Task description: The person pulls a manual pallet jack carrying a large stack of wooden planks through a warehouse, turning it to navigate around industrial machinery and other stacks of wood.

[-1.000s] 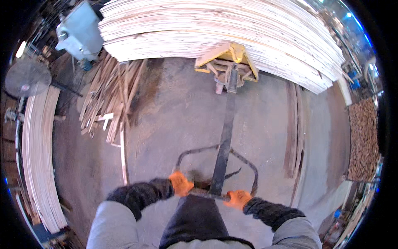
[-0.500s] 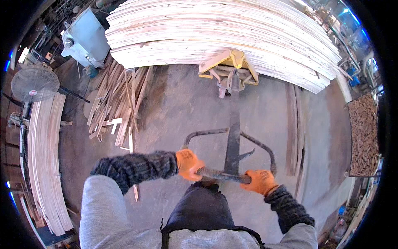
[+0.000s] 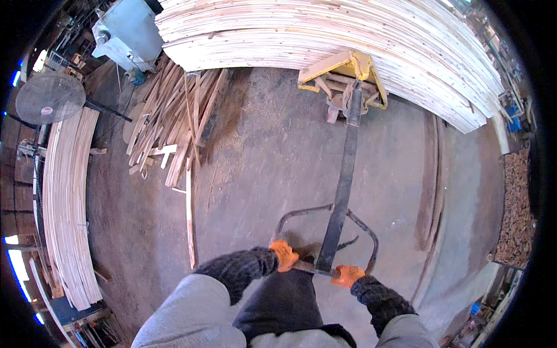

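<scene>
Both my hands wear orange gloves and grip the dark metal handle [image 3: 338, 209] of a yellow pallet jack [image 3: 326, 68]. My left hand [image 3: 284, 255] is closed round the left part of the handle's near bar. On the right side of that bar, close to the centre shaft, my right hand [image 3: 348, 275] is closed too. The handle slants away from my body toward the jack, whose yellow end stands against a large stack of pale boards [image 3: 261, 40]. The jack's forks are hidden beneath the stack. A small lever [image 3: 349, 242] sticks out inside the handle loop.
Loose wood strips [image 3: 174, 116] lie heaped at the left, one reaching toward me. Farther left are a bundle of boards [image 3: 68, 203] and a round fan [image 3: 50, 98]. Dark planks [image 3: 430, 180] lie on the floor [image 3: 261, 156] at right, near a brown, rough-textured stack [image 3: 515, 209].
My hands and the handle's near bar have sunk lower and closer to my body. In the view, the jack and board stack have shifted up and right. Both hands keep their grip.
</scene>
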Motion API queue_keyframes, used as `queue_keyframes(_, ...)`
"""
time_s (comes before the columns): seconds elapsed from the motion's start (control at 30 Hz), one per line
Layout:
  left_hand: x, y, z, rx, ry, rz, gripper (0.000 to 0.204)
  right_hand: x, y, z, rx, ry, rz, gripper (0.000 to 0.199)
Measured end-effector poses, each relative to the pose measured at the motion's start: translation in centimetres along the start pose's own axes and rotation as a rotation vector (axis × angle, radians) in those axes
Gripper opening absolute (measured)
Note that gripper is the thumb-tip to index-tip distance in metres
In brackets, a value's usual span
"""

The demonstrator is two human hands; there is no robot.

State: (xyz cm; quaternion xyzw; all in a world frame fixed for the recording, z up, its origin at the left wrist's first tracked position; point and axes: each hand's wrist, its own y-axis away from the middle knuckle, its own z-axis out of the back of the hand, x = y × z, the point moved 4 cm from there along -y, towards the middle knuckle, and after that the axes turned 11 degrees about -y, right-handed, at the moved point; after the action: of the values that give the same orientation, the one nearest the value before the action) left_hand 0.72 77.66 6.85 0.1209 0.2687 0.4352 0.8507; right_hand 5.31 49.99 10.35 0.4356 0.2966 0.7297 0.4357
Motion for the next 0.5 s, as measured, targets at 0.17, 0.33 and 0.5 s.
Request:
queue_keyframes(0.17, 0.4, 5.5, 17.2, -0.015, -0.077, -0.073, 0.034, 6.7, 9.0, 10.4, -0.147, -0.050, 0.036, 0.063)
queue_keyframes(0.33, 1.3, 6.7, 20.2, 0.015, 0.030, -0.232, 0.041, 9.6, 10.8, 13.8, -0.090, -0.042, 0.184, 0.058)
queue_keyframes(0.5, 0.0, 4.0, 8.6, -0.013, -0.058, -0.183, 0.036, 3.8, 5.0, 3.7, -0.045, -0.023, 0.181, 0.047)
